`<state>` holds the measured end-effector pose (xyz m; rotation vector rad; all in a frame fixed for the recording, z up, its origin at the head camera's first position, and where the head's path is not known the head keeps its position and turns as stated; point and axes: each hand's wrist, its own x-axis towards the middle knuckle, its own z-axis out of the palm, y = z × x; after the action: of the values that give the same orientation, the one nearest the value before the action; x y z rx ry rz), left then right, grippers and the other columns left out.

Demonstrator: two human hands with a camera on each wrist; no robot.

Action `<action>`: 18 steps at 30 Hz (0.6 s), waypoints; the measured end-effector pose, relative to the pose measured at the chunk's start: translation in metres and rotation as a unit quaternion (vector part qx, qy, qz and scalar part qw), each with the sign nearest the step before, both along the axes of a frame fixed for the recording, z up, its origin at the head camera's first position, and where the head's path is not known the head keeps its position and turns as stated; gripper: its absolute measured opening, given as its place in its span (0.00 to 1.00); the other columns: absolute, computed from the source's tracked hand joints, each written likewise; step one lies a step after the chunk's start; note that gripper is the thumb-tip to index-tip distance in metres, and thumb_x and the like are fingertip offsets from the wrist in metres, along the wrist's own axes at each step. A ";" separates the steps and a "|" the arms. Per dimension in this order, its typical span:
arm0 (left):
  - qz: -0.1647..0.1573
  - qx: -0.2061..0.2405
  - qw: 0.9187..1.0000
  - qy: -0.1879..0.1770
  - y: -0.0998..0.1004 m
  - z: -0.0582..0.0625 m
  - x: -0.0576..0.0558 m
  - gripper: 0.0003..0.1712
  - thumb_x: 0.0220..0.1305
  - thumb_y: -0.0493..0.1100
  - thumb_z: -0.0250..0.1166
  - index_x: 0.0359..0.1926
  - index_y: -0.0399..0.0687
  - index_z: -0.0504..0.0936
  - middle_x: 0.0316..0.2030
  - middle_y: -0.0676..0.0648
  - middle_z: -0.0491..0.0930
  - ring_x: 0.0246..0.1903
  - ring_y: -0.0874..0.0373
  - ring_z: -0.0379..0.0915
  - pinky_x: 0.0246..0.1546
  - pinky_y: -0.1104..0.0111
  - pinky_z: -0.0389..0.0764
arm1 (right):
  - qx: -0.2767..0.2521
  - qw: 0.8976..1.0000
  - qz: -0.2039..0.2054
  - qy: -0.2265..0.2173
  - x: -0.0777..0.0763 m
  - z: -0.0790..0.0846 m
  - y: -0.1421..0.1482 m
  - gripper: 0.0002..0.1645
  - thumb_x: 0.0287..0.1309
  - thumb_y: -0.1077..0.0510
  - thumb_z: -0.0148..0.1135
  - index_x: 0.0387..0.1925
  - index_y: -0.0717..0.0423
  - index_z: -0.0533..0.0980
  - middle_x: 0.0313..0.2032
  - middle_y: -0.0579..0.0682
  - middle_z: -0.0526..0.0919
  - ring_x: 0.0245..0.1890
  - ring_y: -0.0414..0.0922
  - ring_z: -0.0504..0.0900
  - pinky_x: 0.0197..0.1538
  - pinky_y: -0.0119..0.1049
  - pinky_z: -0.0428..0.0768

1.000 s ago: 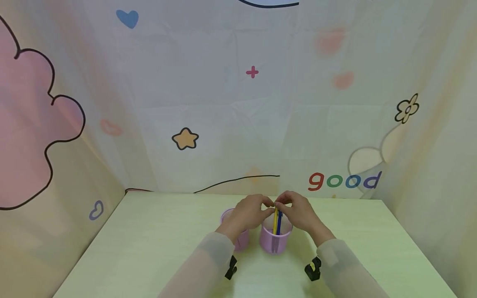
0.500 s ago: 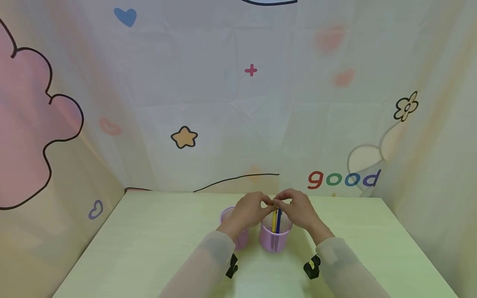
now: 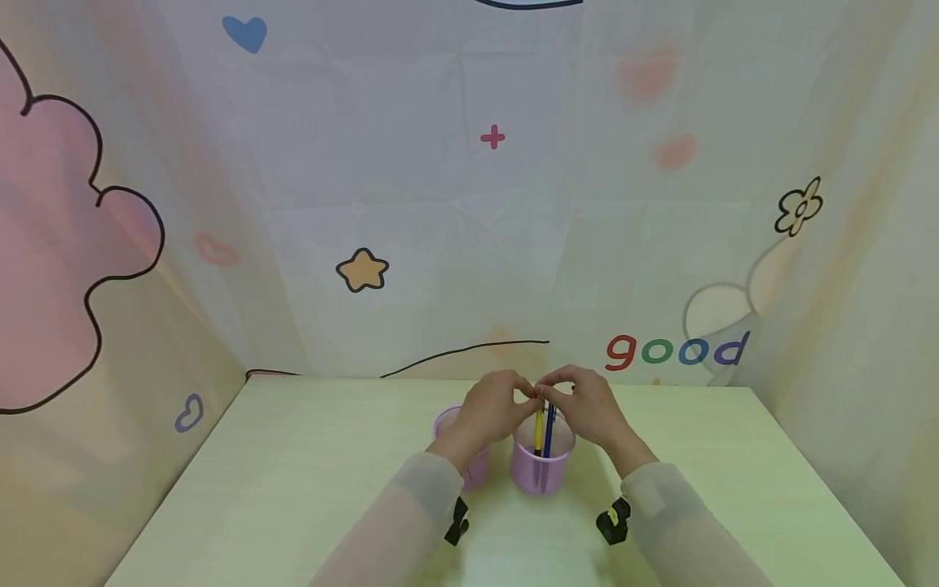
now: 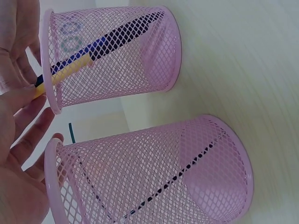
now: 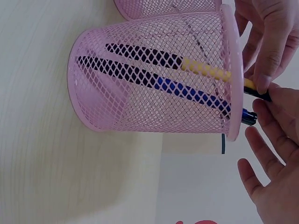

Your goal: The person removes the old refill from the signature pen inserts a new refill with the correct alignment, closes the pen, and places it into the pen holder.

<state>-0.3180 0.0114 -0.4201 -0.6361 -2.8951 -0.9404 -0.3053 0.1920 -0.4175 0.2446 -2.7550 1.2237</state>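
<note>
A pink mesh pen cup (image 3: 539,477) stands upright, holding a blue pen (image 3: 548,436) that leans with its lower end at the base. A yellow pen (image 5: 205,68) with black ends is partly inside the same cup, its lower black end raised off the base. My left hand (image 3: 493,412) pinches the yellow pen near its top, just above the rim. Thumb and fingertips of my right hand (image 3: 590,408) grip its black upper end, close to the left fingertips. The blue pen's cap (image 5: 250,116) pokes past the rim near the right fingers.
A second pink mesh cup (image 4: 149,172) stands to the left, partly behind my left hand and forearm in the head view. Both are on a pale wooden table (image 3: 308,489). A printed curtain (image 3: 440,204) rises behind the table and along both sides.
The yellow pen has risen slightly in the cup, showing its black lower section above the front rim. Both hands have moved up a little with it. The cups stay put.
</note>
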 end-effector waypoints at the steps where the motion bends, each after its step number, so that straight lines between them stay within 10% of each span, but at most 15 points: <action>1: 0.000 0.002 1.000 0.002 0.000 0.000 0.000 0.16 0.73 0.57 0.65 0.50 0.56 0.90 0.55 0.52 0.85 0.61 0.49 0.79 0.60 0.53 0.81 | 0.000 1.000 0.001 0.001 0.000 0.001 0.000 0.12 0.72 0.51 0.64 0.49 0.51 0.86 0.57 0.55 0.86 0.68 0.60 0.75 0.69 0.65 0.71; 18: -0.021 0.071 0.997 0.005 -0.003 0.003 -0.001 0.11 0.72 0.50 0.67 0.50 0.54 0.89 0.41 0.56 0.89 0.42 0.63 0.82 0.47 0.68 0.84 | -0.015 1.000 0.002 0.020 0.001 0.010 -0.001 0.11 0.71 0.52 0.64 0.48 0.50 0.87 0.53 0.53 0.88 0.64 0.58 0.79 0.67 0.65 0.73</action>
<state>-0.3191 0.0082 -0.4170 -0.6907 -2.7845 -1.1322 -0.3041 0.1909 -0.4075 0.2677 -2.7018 1.2447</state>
